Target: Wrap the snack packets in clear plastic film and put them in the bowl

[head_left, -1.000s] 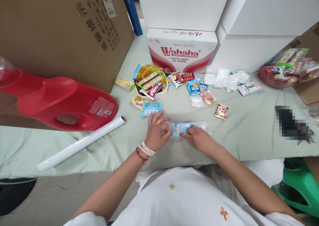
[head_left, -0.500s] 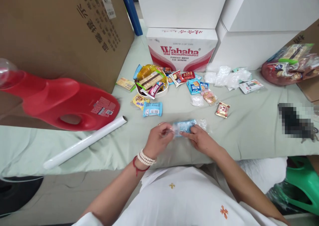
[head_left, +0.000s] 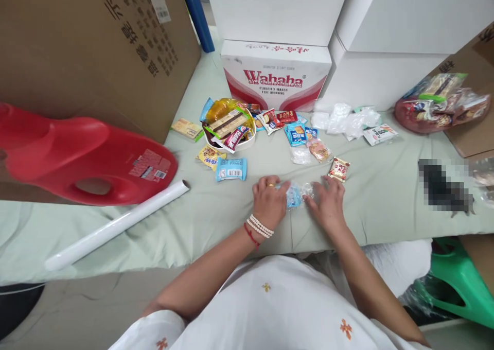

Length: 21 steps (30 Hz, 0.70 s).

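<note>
A light blue packet [head_left: 294,196] in clear plastic wrap lies on the cloth between my hands. My left hand [head_left: 269,202] covers its left part, with the fingers bent and the thumb along its edge; the fingers' undersides are hidden. At the other end, my right hand [head_left: 328,203] has its fingers apart, with the thumb and fingertips at the crumpled clear plastic [head_left: 307,189]. Just beyond the right hand is a small red and gold snack packet [head_left: 339,169]. Another light blue packet [head_left: 231,169] with a barcode lies farther left.
A white bowl [head_left: 247,144] of snacks stands ahead, with several packets [head_left: 296,134] and clear bags [head_left: 353,121] beside it. A Wahaba-style white and red carton, lettered Wahaha [head_left: 276,80], is behind. At left are a red jug [head_left: 92,159] and a white tube [head_left: 119,226].
My left hand has moved right over the blue packet, covering its left part. My right hand has shifted right and spread its fingers at the plastic's end. The view has shifted slightly.
</note>
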Each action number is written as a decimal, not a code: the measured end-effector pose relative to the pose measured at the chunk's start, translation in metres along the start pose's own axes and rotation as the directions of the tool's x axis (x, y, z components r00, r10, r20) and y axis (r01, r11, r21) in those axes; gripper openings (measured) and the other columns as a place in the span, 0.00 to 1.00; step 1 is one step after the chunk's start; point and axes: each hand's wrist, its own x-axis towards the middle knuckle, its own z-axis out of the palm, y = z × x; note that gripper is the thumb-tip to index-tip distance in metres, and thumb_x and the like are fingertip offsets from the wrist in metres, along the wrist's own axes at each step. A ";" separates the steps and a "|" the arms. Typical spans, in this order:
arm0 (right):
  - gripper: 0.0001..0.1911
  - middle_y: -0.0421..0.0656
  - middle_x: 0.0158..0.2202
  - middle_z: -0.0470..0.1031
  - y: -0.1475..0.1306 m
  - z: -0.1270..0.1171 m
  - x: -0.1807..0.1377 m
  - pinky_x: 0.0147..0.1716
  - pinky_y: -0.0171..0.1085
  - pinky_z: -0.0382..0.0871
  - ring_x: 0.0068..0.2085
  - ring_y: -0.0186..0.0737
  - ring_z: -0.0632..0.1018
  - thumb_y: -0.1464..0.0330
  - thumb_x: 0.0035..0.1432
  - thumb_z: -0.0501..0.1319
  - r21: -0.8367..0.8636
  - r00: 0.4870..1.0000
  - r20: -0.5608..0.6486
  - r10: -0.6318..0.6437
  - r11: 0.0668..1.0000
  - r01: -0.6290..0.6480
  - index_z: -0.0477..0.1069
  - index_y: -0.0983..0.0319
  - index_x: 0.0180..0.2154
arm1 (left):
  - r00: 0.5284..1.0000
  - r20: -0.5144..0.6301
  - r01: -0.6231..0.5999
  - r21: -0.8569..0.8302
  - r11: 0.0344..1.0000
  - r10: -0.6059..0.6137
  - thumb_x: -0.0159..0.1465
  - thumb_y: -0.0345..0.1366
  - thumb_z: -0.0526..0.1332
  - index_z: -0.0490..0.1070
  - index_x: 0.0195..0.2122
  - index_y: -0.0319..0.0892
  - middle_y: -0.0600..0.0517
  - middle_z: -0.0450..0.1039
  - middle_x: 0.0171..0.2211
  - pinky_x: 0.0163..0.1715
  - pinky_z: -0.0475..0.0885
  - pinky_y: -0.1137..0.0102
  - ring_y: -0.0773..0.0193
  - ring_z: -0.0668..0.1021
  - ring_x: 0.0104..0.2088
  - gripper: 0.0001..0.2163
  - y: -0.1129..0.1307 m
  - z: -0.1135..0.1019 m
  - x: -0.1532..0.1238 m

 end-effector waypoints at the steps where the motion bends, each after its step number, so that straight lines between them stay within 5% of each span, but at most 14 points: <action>1: 0.12 0.58 0.59 0.65 -0.002 -0.001 0.002 0.57 0.59 0.64 0.62 0.64 0.62 0.62 0.62 0.63 -0.005 1.000 0.026 -0.012 1.000 0.012 0.78 0.62 0.44 | 0.999 -0.029 0.031 0.008 0.999 -0.031 0.65 0.36 0.62 0.75 0.57 0.47 0.40 0.69 0.60 0.59 0.63 0.46 0.42 0.67 0.62 0.19 -0.001 -0.001 0.001; 4: 0.08 0.53 0.51 0.71 -0.020 -0.007 0.008 0.46 0.47 0.70 0.49 0.51 0.73 0.66 0.66 0.58 0.052 0.995 0.104 -0.008 0.999 0.002 0.75 0.61 0.40 | 0.997 0.031 0.066 0.013 0.998 -0.066 0.63 0.41 0.65 0.75 0.53 0.42 0.37 0.65 0.64 0.65 0.56 0.43 0.39 0.59 0.69 0.18 -0.004 -0.005 0.006; 7: 0.10 0.46 0.37 0.73 -0.046 -0.008 0.009 0.36 0.39 0.69 0.36 0.43 0.73 0.67 0.69 0.54 0.123 0.974 0.205 -0.100 0.990 0.076 0.73 0.59 0.40 | 0.985 0.166 0.048 0.005 0.999 -0.048 0.62 0.42 0.65 0.75 0.46 0.41 0.38 0.72 0.56 0.58 0.67 0.50 0.42 0.69 0.62 0.14 -0.005 -0.011 0.011; 10: 0.13 0.48 0.40 0.75 -0.065 0.001 0.004 0.41 0.41 0.71 0.39 0.45 0.74 0.74 0.68 0.51 0.196 0.926 0.253 -0.279 0.952 0.233 0.74 0.60 0.41 | 0.956 0.277 0.101 -0.018 0.995 -0.093 0.63 0.39 0.62 0.71 0.46 0.40 0.40 0.76 0.44 0.44 0.72 0.58 0.46 0.77 0.49 0.12 -0.009 -0.018 0.017; 14: 0.22 0.58 0.58 0.71 -0.069 0.009 -0.012 0.56 0.55 0.71 0.55 0.54 0.71 0.72 0.67 0.54 0.320 0.874 0.240 -0.423 0.884 0.340 0.66 0.66 0.61 | 0.922 0.307 0.314 -0.230 0.921 -0.238 0.60 0.34 0.65 0.65 0.44 0.41 0.51 0.73 0.31 0.34 0.67 0.65 0.56 0.77 0.33 0.14 -0.022 -0.016 0.025; 18: 0.34 0.62 0.65 0.65 -0.071 0.010 -0.028 0.60 0.63 0.67 0.63 0.61 0.66 0.65 0.65 0.60 0.321 0.874 0.217 -0.434 0.878 0.357 0.57 0.70 0.69 | 0.867 0.329 0.497 -0.528 0.688 -0.374 0.51 0.30 0.70 0.61 0.36 0.44 0.60 0.63 0.24 0.28 0.62 0.70 0.64 0.69 0.27 0.17 -0.026 -0.003 0.027; 21: 0.25 0.57 0.60 0.72 -0.071 0.004 -0.030 0.58 0.55 0.71 0.59 0.54 0.72 0.74 0.67 0.52 0.329 0.921 0.138 -0.364 0.894 0.304 0.65 0.66 0.64 | 0.819 0.478 0.567 -0.762 0.313 -0.319 0.50 0.34 0.71 0.62 0.35 0.44 0.61 0.62 0.26 0.26 0.63 0.73 0.68 0.69 0.26 0.18 -0.018 -0.004 0.021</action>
